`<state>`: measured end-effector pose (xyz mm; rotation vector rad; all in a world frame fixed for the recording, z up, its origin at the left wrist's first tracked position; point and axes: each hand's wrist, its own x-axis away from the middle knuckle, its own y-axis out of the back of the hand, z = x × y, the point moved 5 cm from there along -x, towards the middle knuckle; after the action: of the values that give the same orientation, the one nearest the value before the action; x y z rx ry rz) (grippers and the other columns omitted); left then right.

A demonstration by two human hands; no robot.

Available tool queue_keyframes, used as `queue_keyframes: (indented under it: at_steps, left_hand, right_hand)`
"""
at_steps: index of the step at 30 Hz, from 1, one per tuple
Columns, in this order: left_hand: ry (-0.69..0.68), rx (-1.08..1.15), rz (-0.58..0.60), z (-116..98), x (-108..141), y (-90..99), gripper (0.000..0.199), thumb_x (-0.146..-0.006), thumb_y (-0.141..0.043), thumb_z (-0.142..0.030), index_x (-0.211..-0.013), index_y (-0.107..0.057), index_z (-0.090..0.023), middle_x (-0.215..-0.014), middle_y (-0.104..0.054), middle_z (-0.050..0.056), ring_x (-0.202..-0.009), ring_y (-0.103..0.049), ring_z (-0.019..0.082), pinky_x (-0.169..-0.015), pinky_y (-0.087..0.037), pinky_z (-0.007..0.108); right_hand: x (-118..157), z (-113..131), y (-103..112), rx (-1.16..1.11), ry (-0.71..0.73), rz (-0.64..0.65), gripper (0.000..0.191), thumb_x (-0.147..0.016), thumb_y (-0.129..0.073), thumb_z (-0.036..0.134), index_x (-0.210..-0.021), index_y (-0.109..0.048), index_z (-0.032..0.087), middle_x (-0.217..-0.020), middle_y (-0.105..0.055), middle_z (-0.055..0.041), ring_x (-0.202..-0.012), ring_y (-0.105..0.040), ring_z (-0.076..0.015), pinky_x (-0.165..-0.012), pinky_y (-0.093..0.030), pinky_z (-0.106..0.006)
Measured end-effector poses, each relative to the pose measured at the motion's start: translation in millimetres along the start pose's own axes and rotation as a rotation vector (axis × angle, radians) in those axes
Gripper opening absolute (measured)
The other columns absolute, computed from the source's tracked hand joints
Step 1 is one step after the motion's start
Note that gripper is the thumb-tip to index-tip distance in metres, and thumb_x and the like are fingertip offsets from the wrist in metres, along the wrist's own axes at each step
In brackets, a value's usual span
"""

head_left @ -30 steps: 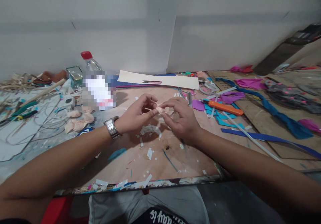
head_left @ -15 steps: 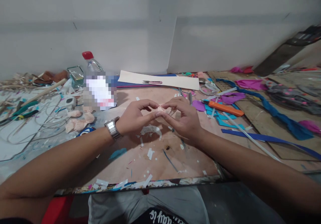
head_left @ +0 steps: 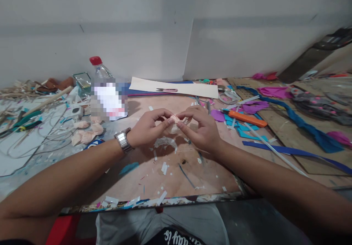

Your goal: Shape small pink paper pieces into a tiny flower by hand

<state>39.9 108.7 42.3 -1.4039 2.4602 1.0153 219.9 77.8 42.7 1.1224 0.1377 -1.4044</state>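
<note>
Between the fingertips of both hands is a small, pale peach crumpled piece (head_left: 175, 119), perhaps paper or cloth; its exact kind is too small to make out. My left hand (head_left: 150, 126), with a metal watch (head_left: 124, 140) on the wrist, pinches it from the left with thumb and index finger. From the right, my right hand (head_left: 202, 128) grips it the same way. Both hands hover just above the wooden tabletop. Below them lies a clear, curled strip of film or dried glue (head_left: 166, 143).
Pliers (head_left: 23, 123), a cable and peach crumpled pieces (head_left: 88, 133) lie left. A red-capped bottle (head_left: 96, 61) stands behind them. Thread snips (head_left: 167, 89) rest on a cream strip (head_left: 198, 90) at the back. An orange utility knife (head_left: 244, 117) and a blue strip (head_left: 291, 151) lie right.
My thumbs have parted slightly, and more of the peach piece shows between the fingertips. Both hands stay in nearly the same place.
</note>
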Motion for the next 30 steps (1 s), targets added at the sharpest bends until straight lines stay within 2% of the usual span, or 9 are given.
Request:
queue_keyframes:
  at_steps: [6,12,16,21,27,30]
  left_hand:
    - [0.023,0.074,0.001,0,1,-0.3,0.035,-0.104,-0.057,-0.046,-0.103,-0.071,-0.014,-0.096,-0.075,0.008,-0.085,-0.066,0.016,-0.076,-0.052,0.027]
    - [0.061,0.132,0.007,3,1,-1.9,0.036,-0.103,-0.058,-0.048,-0.107,-0.072,-0.015,-0.099,-0.075,0.008,-0.086,-0.067,0.017,-0.076,-0.053,0.028]
    - [0.04,0.192,0.048,0,1,-3.7,0.034,-0.103,-0.058,-0.048,-0.106,-0.071,-0.017,-0.105,-0.076,0.009,-0.095,-0.068,0.019,-0.084,-0.054,0.031]
    - [0.041,0.173,0.112,0,1,-5.1,0.036,-0.105,-0.054,-0.048,-0.102,-0.069,-0.016,-0.105,-0.074,0.008,-0.096,-0.066,0.02,-0.088,-0.052,0.033]
    - [0.073,0.194,0.144,0,1,-6.8,0.036,-0.104,-0.055,-0.049,-0.105,-0.071,-0.017,-0.105,-0.073,0.007,-0.098,-0.066,0.02,-0.09,-0.052,0.033]
    - [0.111,0.284,0.137,1,1,-8.5,0.038,-0.101,-0.06,-0.054,-0.107,-0.07,-0.017,-0.105,-0.072,0.007,-0.097,-0.066,0.02,-0.089,-0.054,0.034]
  right_hand:
    - [0,-3,2,-0.08,-0.035,-0.078,0.014,-0.09,-0.078,0.039,-0.09,-0.073,0.026,-0.085,-0.073,-0.0023,-0.086,-0.066,-0.0228,-0.084,-0.051,-0.043]
    - [0,-5,1,-0.108,-0.077,-0.069,0.017,-0.09,-0.078,0.041,-0.089,-0.072,0.025,-0.084,-0.072,-0.0021,-0.082,-0.065,-0.0214,-0.081,-0.051,-0.041]
    - [1,-4,-1,-0.133,-0.081,-0.019,0.019,-0.092,-0.076,0.041,-0.101,-0.071,0.025,-0.095,-0.074,-0.0039,-0.089,-0.067,-0.0224,-0.084,-0.052,-0.041]
    - [0,3,-6,-0.124,0.02,0.091,0.028,-0.098,-0.068,0.035,-0.125,-0.07,0.027,-0.105,-0.071,-0.0056,-0.098,-0.066,-0.0228,-0.091,-0.052,-0.043]
    - [1,7,-6,-0.121,0.09,0.12,0.024,-0.099,-0.063,0.032,-0.122,-0.069,0.028,-0.113,-0.063,-0.0079,-0.11,-0.062,-0.0251,-0.097,-0.051,-0.046]
    - [2,8,-4,-0.133,0.095,0.103,0.022,-0.099,-0.063,0.03,-0.12,-0.066,0.027,-0.114,-0.064,-0.0083,-0.113,-0.062,-0.0257,-0.099,-0.05,-0.047]
